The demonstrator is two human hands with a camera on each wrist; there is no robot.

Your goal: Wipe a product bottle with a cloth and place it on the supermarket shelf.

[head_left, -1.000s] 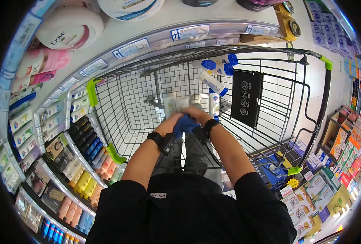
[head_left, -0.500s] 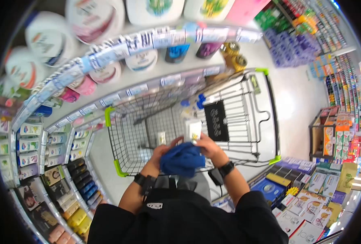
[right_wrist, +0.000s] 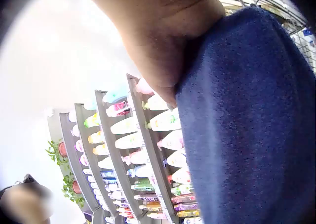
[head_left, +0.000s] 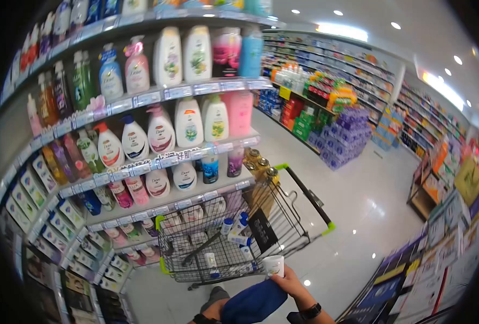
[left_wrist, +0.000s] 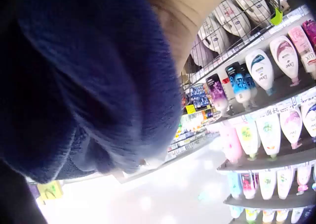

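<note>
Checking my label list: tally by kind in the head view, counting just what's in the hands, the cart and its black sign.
Blue cloth: 1
White container: 1
Shopping cart: 1
Black sign: 1
Total: 4

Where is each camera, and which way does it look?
Head: on the head, looking forward and down at bottle shelves and cart; right grip and forearms show.
Left wrist: on that wrist, looking past blue cloth at upside-down bottles; part of the left grip shows.
Right wrist: on that wrist, looking past the cloth at sideways bottles; part of the right grip shows.
Both wrist views share the cloth, bottle shelves and some cart.
</note>
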